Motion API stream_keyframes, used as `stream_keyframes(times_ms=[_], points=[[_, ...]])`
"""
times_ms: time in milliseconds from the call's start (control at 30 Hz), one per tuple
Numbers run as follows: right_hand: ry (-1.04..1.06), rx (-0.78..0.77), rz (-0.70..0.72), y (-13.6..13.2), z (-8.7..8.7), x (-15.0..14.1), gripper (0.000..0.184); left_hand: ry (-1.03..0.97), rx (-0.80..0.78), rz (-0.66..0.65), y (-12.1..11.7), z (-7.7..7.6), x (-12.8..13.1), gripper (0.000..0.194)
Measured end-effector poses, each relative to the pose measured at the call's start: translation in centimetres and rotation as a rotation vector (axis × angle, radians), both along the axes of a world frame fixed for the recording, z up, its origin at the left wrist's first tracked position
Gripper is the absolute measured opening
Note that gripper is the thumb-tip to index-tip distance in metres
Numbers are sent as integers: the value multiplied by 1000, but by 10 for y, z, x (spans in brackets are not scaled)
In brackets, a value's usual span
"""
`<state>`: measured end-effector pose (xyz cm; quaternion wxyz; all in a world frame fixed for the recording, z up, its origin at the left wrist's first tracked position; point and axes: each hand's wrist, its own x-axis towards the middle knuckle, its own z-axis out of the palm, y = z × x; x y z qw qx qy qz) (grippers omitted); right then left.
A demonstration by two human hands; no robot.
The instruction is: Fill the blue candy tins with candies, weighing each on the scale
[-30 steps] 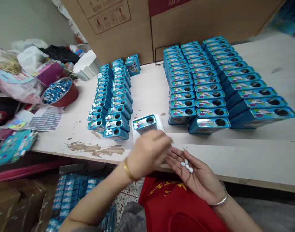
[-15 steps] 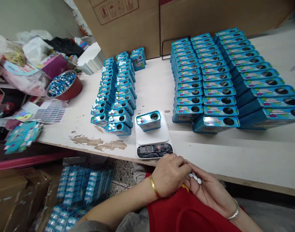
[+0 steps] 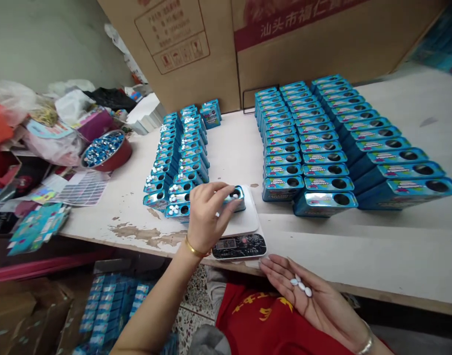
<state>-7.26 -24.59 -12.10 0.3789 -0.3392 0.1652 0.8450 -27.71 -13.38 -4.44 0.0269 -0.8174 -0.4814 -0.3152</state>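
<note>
My left hand (image 3: 207, 217), palm down with a gold bangle, sits over a blue rectangular tin (image 3: 236, 199) on a white digital scale (image 3: 240, 231). Its fingertips reach the tin's round hole, where something white shows. Whether those fingers pinch a mint is hidden. My right hand (image 3: 307, 296), palm up with a silver bangle, rests low near the table's front edge. Several white oval mints (image 3: 301, 286) lie in that palm. The scale's display (image 3: 226, 244) reads close to 164.
Rows of blue tins (image 3: 181, 167), some with mints at their holes, stand left of the scale. A larger block of tins (image 3: 307, 148) fills the table's right. A red bowl of blue-wrapped items (image 3: 107, 153) sits at left. Cardboard boxes (image 3: 181, 49) stand behind.
My left hand has moved from above my right palm to over the tin on the scale, hiding part of it. My right hand has shifted slightly lower right, still holding mints.
</note>
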Motion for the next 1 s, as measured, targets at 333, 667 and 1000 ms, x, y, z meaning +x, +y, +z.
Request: stream_keyframes(times_ms=[333,667,1000], points=[[30,22,-11,5,-7,1,23,227,-17,121,-29,-28,-28,45],[29,55,-33,3,-11,5,25,274,-48,-2,2,-16,-4,42],[18,134,-84,11,-10,8,26,215,-161,-155,19,-1,27,33]])
